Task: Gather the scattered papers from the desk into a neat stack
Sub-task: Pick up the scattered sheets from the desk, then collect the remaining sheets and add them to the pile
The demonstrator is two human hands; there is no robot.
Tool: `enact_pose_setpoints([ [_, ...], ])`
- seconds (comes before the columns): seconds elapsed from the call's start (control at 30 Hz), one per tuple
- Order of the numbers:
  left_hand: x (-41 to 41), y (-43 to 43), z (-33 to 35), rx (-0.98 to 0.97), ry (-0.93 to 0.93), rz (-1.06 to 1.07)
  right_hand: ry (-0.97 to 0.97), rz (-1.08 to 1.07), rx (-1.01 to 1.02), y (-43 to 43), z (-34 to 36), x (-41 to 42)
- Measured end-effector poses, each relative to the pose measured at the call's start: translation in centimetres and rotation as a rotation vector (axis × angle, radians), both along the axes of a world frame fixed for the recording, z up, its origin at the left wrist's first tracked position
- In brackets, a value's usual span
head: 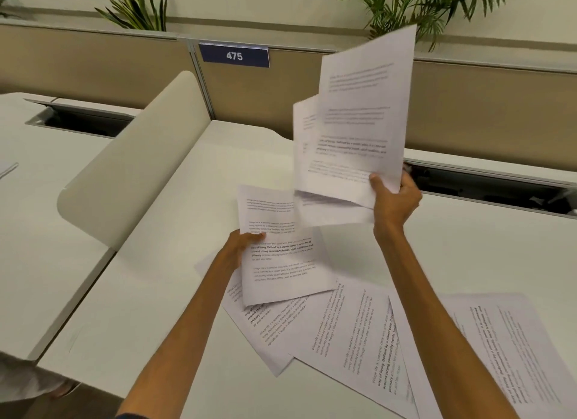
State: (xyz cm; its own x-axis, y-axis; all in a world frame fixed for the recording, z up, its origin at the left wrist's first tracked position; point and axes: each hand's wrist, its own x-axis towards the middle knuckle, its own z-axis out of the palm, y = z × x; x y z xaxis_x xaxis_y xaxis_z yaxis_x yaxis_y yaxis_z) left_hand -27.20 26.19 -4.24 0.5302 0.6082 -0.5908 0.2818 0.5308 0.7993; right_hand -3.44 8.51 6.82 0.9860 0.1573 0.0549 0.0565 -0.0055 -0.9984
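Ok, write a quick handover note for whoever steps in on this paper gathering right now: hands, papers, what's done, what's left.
Right hand: raised, gripping a bundle of sheets by its lower edge, not yet squared.
Left hand: pinching a single sheet by its left edge, just above the desk.
On the desk: several loose sheets fanned and overlapping, another sheet at far right.
Done: some sheets collected.
Left: add the single sheet to the bundle, collect the rest, align the edges.

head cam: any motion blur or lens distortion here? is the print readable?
Head view: the raised sheets in the right hand are motion-blurred, text smeared; the sheet in the left hand and the papers on the desk are sharper, bold lines partly legible. Wide-angle bowing bends the partition. Soft even light, no glare.
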Motion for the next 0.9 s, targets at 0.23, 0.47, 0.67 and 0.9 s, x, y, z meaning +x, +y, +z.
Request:
enact_pose_setpoints([
  [0.23, 1.4, -0.4, 0.7, -0.104, -0.027, 0.128, 0.179, 0.256, -0.249, -0.4, -8.2, -4.1],
  [0.47, 1.7, -1.1, 0.1, 0.071, -0.027, 0.089, -0.043, 0.625, -0.684, -1.3, -12.7, -5.1],
  [0.67, 2.0, -2.1, -0.2, 0.165, -0.12, 0.099, -0.112, 0.671, -0.726, -1.6, -14.0, -4.2],
  [0.9, 2.4, -1.6, 4.9, 0.293, -0.247, -0.034, 0.305, 0.642, -0.17, -0.8, -9.4, -1.5],
])
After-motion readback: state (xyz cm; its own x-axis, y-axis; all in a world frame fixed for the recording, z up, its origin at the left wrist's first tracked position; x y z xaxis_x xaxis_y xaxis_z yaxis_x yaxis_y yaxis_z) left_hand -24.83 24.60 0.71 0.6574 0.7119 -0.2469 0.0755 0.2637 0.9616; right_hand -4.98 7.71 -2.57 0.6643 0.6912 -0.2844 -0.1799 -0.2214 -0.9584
